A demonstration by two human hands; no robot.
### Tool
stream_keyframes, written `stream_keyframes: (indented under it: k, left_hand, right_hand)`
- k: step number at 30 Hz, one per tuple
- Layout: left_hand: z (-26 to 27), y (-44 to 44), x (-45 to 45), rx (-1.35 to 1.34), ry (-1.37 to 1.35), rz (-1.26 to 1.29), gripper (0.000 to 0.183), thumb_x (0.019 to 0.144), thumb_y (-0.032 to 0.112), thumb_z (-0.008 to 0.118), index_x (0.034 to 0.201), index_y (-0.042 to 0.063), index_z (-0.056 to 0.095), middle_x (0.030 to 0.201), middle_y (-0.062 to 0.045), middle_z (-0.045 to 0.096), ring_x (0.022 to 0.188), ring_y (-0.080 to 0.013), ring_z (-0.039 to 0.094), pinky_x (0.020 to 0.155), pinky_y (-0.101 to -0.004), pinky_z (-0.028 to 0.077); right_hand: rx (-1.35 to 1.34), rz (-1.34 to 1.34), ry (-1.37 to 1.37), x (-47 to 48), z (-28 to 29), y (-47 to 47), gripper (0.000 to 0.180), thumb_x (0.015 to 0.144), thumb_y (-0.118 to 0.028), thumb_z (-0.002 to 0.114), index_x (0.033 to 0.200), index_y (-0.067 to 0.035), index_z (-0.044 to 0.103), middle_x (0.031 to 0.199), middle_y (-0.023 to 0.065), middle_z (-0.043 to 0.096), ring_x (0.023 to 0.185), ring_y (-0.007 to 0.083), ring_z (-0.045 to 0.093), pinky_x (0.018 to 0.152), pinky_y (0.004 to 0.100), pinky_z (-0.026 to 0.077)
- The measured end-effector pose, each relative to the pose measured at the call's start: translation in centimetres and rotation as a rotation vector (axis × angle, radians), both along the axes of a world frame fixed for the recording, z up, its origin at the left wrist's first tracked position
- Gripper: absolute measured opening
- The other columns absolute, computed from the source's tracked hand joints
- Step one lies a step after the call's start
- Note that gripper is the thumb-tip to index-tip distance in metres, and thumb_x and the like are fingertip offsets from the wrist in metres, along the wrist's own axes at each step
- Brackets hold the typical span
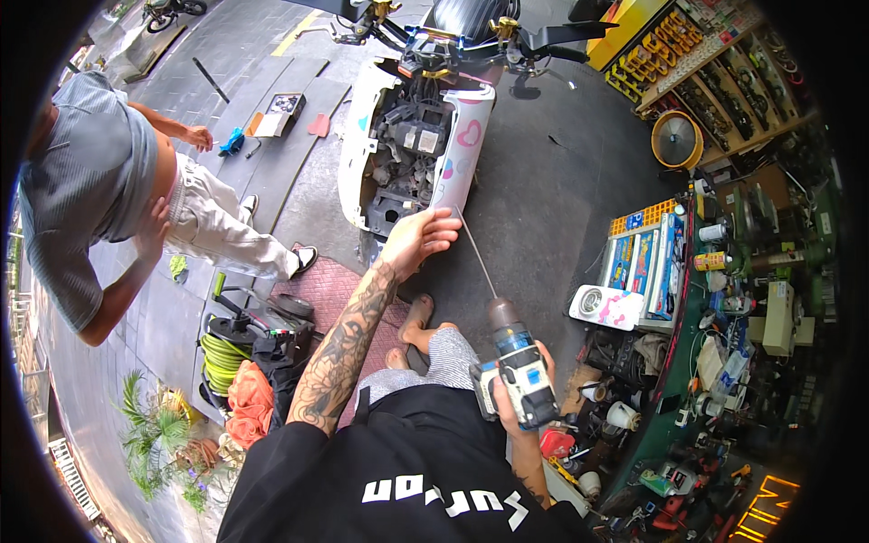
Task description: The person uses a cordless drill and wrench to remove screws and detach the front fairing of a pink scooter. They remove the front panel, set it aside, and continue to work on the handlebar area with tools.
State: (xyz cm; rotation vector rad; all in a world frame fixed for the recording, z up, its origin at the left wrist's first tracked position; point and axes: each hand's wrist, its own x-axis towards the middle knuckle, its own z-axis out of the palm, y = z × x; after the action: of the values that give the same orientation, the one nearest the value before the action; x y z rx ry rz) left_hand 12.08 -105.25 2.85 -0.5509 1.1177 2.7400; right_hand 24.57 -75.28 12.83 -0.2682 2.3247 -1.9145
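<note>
A cordless drill [519, 373] is in my right hand [509, 400], its long thin shaft pointing up and left to the lower edge of a white scooter panel [468, 129] with heart decorations. Beside the shaft, my left hand [424, 237] is raised near the panel's lower end, fingers slightly spread and holding nothing; whether it touches the panel I cannot tell. The scooter stands in front of me with its body opened, showing a dark engine bay [411, 149]. Handlebars [441, 47] and a black seat are at the top.
At left stands a person [108, 170] in a grey shirt. A green hose reel [224, 356] and an orange cloth [250, 404] lie lower left. An open box [285, 112] is on the floor. A cluttered green workbench [638, 448] and shelves [733, 88] line the right side.
</note>
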Motion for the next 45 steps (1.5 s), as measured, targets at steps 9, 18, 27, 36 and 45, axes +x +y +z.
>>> stream_keyframes:
  k: [9, 18, 27, 36, 45]
  left_hand:
    - [-1.1, -6.1, -16.6, -0.296, -0.204, 0.165, 0.056, 0.099, 0.002, 0.054, 0.149, -0.007, 0.032, 0.093, -0.019, 0.073, 0.07, -0.0163, 0.068, 0.06, -0.0252, 0.055]
    - [-5.6, -7.7, -21.1, -0.538, -0.195, 0.094, 0.058, 0.098, 0.003, 0.058, 0.15, -0.006, 0.036, 0.092, -0.015, 0.075, 0.072, -0.0139, 0.07, 0.061, -0.0236, 0.054]
    - [-6.9, -9.7, -21.9, -0.412, -0.186, 0.053, 0.049, 0.1, 0.006, 0.059, 0.145, -0.009, 0.045, 0.092, -0.013, 0.074, 0.073, -0.0136, 0.069, 0.064, -0.0227, 0.054]
    - [-6.5, -9.9, -22.2, -0.332, -0.228, 0.09, 0.046, 0.095, 0.003, 0.062, 0.138, -0.01, 0.053, 0.087, -0.014, 0.075, 0.067, -0.0124, 0.069, 0.058, -0.0239, 0.052]
    - [-5.9, -10.2, -22.7, -0.38, -0.271, 0.02, 0.047, 0.097, 0.006, 0.063, 0.139, -0.01, 0.05, 0.092, -0.014, 0.075, 0.073, -0.0128, 0.069, 0.062, -0.0231, 0.052]
  right_hand:
    - [0.135, -0.023, 0.282, -11.9, -6.7, -14.2, 0.082, 0.079, -0.022, 0.087, 0.142, 0.003, 0.041, 0.097, 0.0152, 0.072, 0.086, 0.0261, 0.073, 0.077, 0.0368, 0.059]
    - [-0.181, -0.27, -0.265, -12.2, -13.7, -18.8, 0.066, 0.08, -0.013, 0.081, 0.135, 0.003, 0.049, 0.113, 0.0159, 0.064, 0.092, 0.0236, 0.069, 0.081, 0.0359, 0.057]
    - [0.126, -0.294, -0.021, -12.0, -15.3, -23.1, 0.061, 0.09, -0.016, 0.073, 0.139, -0.004, 0.04, 0.104, 0.0157, 0.066, 0.086, 0.0201, 0.069, 0.079, 0.033, 0.059]
    - [0.019, -0.388, -0.127, -10.4, -17.3, -25.7, 0.056, 0.089, -0.016, 0.067, 0.136, 0.004, 0.041, 0.103, 0.0133, 0.067, 0.095, 0.0227, 0.067, 0.09, 0.0368, 0.053]
    - [-0.245, -0.36, -0.27, -11.2, -15.8, -27.0, 0.039, 0.09, -0.014, 0.061, 0.119, 0.004, 0.042, 0.087, 0.0093, 0.063, 0.067, 0.0139, 0.059, 0.07, 0.0321, 0.051]
